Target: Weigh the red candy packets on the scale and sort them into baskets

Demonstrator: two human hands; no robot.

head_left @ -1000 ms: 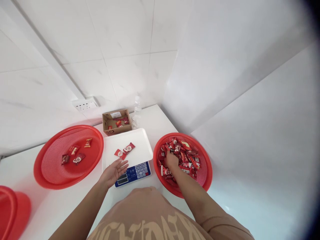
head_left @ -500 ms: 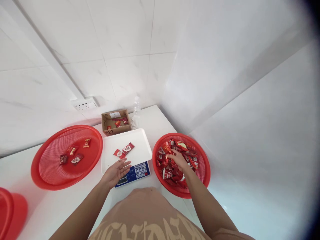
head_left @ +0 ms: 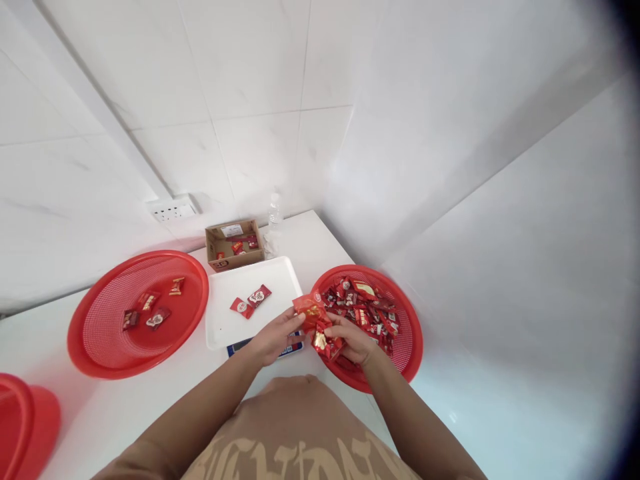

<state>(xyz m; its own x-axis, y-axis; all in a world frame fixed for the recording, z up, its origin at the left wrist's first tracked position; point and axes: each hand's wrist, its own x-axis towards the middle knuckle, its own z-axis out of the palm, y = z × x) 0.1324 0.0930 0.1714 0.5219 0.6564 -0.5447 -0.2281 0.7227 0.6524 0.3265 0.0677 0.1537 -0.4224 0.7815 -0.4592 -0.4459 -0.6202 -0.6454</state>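
My right hand [head_left: 353, 338] holds a few red candy packets [head_left: 323, 340] just over the left rim of the red basket [head_left: 409, 319], which is full of red wrapped candies [head_left: 367, 310]. My left hand [head_left: 275, 337] meets it over the scale's keypad and pinches one red-orange packet [head_left: 309, 308] from that bunch. The white scale tray [head_left: 280, 277] behind my hands carries two red packets [head_left: 250, 301].
A wide red basket [head_left: 100, 350] at left holds several candies [head_left: 150, 307]. A small cardboard box [head_left: 234, 243] with candies and a clear bottle [head_left: 274, 220] stand by the wall, under a socket [head_left: 173, 209]. Another red container [head_left: 25, 427] is at the bottom left.
My right hand lifted out of the right basket with candy packets and moved left. My left hand moved right from the scale's front to meet it and took hold of a packet.
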